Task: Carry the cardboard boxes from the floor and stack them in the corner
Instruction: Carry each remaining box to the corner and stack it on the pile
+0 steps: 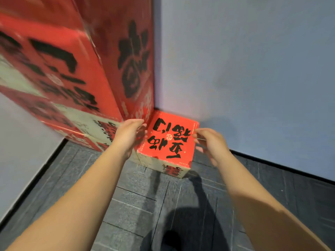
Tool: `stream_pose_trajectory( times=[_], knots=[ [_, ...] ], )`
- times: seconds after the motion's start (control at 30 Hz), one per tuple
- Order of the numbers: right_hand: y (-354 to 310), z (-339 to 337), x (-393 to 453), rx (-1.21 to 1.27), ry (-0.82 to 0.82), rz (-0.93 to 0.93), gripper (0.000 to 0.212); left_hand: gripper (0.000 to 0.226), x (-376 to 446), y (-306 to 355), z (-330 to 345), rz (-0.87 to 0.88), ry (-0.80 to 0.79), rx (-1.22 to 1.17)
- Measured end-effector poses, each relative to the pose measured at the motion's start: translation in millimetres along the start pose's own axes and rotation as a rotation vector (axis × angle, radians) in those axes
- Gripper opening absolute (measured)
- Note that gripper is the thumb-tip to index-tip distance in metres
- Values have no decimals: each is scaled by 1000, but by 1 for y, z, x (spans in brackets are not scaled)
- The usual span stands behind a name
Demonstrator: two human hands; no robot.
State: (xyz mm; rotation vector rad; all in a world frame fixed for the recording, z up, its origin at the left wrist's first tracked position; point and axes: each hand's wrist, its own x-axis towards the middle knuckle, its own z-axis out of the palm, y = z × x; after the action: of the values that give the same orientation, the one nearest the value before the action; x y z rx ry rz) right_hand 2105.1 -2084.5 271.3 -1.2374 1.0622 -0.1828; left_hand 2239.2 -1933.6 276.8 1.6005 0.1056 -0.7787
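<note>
A small red cardboard box [170, 140] with black brush lettering on top sits on the dark carpet, right in the corner of the two walls. My left hand [129, 135] lies against its left side, fingers fairly straight, squeezed between it and the tall stack. My right hand [210, 144] hovers at the right edge, fingertips just touching the top corner, fingers loosely bent. Neither hand wraps round the box. To the left rises a tall stack of larger red boxes [94, 69], blurred and close to the camera, standing against the left wall.
Pale grey walls [244, 69] meet behind the small box, with a black skirting [272, 163] along the floor. Grey carpet tiles [145, 205] spread toward me, crossed by my shadow. The tall stack blocks the left side.
</note>
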Motion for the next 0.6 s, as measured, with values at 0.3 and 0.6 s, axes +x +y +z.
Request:
stream_pose_trajectory(
  times=[0.3,0.6],
  knots=[
    [-184,44,-167,-21,-121,-187,20,21,-165,176,-79,293,133,-20],
    [-209,172,-250,-179,-514,-222,7,20,-288,187,-213,375,561,-184]
  ],
)
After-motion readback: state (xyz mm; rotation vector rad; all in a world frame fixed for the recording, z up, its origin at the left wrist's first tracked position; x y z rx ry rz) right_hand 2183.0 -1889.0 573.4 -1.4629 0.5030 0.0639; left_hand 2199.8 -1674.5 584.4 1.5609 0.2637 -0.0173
